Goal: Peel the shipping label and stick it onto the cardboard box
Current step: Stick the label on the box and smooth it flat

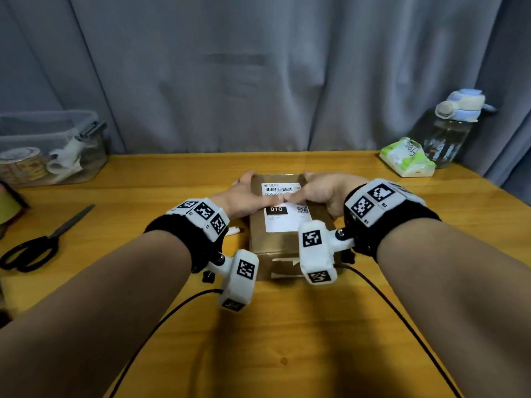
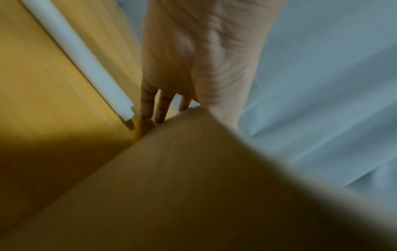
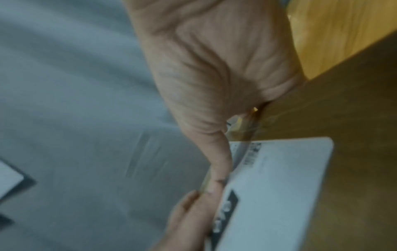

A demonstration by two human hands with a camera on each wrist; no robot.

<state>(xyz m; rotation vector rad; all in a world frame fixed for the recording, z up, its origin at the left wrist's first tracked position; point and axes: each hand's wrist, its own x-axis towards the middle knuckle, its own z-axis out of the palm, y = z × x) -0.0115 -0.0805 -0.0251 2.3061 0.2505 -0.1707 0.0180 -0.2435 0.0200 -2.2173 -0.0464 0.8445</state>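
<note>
Cardboard box (image 1: 290,225) sits mid-table on the wooden table (image 1: 287,340), the shipping label (image 1: 287,216) lying flat on its top face. Both hands flank the box — the left hand (image 1: 247,193) along its left edge, the right hand (image 1: 324,191) along its right — with thumbs stretched inward, tips meeting on the label and pressing it down. The left wrist view shows straight fingers (image 2: 148,103) beside the box's side, a white backing strip (image 2: 81,56) lying just beside them. Scissors (image 1: 37,245) lie well off to the left.
</note>
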